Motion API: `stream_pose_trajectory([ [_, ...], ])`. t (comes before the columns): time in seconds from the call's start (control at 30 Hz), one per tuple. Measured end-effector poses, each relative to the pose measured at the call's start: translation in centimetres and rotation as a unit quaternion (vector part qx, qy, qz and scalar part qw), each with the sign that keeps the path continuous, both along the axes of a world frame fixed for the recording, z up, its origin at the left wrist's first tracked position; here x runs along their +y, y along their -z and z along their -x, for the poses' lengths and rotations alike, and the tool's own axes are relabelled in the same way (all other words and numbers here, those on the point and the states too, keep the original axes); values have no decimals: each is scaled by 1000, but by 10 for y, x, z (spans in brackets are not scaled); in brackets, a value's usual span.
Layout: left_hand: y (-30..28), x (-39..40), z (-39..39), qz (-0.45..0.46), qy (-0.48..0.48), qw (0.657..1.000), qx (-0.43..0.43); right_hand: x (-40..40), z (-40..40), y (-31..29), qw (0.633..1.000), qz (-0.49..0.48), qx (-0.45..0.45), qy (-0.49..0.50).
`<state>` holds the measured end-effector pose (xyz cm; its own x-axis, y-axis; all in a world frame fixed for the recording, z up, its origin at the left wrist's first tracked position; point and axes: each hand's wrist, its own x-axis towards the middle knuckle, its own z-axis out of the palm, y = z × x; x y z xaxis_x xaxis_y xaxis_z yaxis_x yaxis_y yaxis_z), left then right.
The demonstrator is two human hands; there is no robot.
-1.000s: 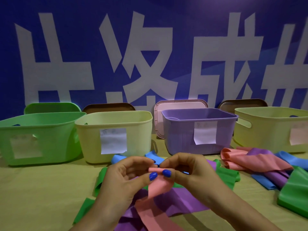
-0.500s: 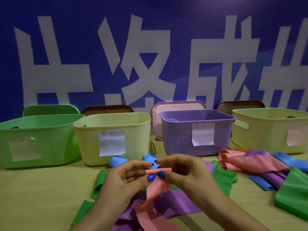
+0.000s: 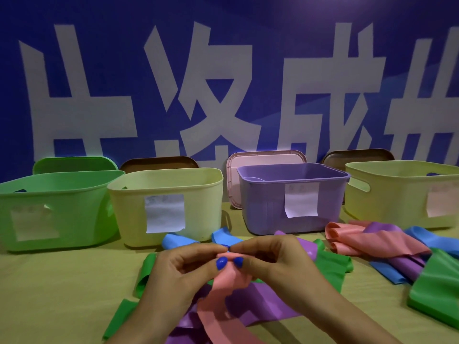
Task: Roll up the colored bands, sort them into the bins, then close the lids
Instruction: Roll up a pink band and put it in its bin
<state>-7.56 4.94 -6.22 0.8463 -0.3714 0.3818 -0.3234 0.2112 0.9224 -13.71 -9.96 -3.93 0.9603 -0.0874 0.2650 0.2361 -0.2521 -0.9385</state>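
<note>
Both hands up over the near-centre of the olive-green bench [image 3: 49,294]. Left hand [image 3: 178,271] and right hand [image 3: 270,264] each have a pinch grip on the rolled top end of the pink flat rubber band [image 3: 223,289]; thumbs with blue nails sit side by side on the roll, index tips nearly touching above it. The band's loose tail hangs down to the bench and runs off the bottom edge.

Under the hands: a purple flat band [image 3: 263,304], a green flat band [image 3: 330,264] and a blue flat band [image 3: 173,240], overlapping. To the right, a second pile of pink, purple, blue and green bands [image 3: 387,247], reaching the right frame edge.

Back row, left to right: green plastic bin [image 3: 49,194], pale yellow plastic bin [image 3: 166,184], purple plastic bin [image 3: 293,194], second pale yellow bin [image 3: 397,192], cut by the right edge. All open. Lids stand behind them against the wall: green lid [image 3: 74,165], brown lid [image 3: 159,163], pink lid [image 3: 265,158], second brown lid [image 3: 357,155].

Open bench: front left is bare; narrow gaps between bins.

Each bin has a paper label on its front; writing too faint to read. Blue banner [image 3: 223,45] behind carries large white Chinese characters, cropped.
</note>
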Motion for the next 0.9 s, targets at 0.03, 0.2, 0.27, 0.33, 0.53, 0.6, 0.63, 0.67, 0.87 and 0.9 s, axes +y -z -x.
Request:
stream_pose_trajectory([
  [0.03, -1, 0, 1, -5, -5, 1000, -9, -1, 0, 0, 1000, 7, 1, 0],
  [0.2, -1, -1, 1, -9, -8, 1000, -24, -4, -1, -1, 1000, 22, 8, 5],
  [0.27, 1, -1, 0, -8, -5, 1000, -27, -3, -1, -1, 1000, 26, 4, 7],
  [0.33, 2, -2, -1, -4, 9, 1000, -22, -4, -1, -1, 1000, 27, 0, 9],
  [0.53, 1, -2, -1, 11, 3, 1000, 11, -3, 1, -3, 1000, 5, 2, 3],
  [0.6, -1, -2, 0, 7, -12, 1000, -4, -2, 1, -5, 1000, -11, 11, 11],
  [0.63, -1, -2, 0, 0, -19, 1000, -18, -3, 2, -6, 1000, -19, 18, 16],
  [0.67, -1, -2, 1, -6, -26, 999, -30, -4, 2, -7, 999, -26, 25, 20],
  [0.87, -2, -1, 3, -3, -49, 997, -62, -7, 4, -10, 998, -62, 30, 12],
  [0.9, -1, -1, 2, -4, -51, 997, -65, -6, 4, -10, 997, -73, 29, 6],
])
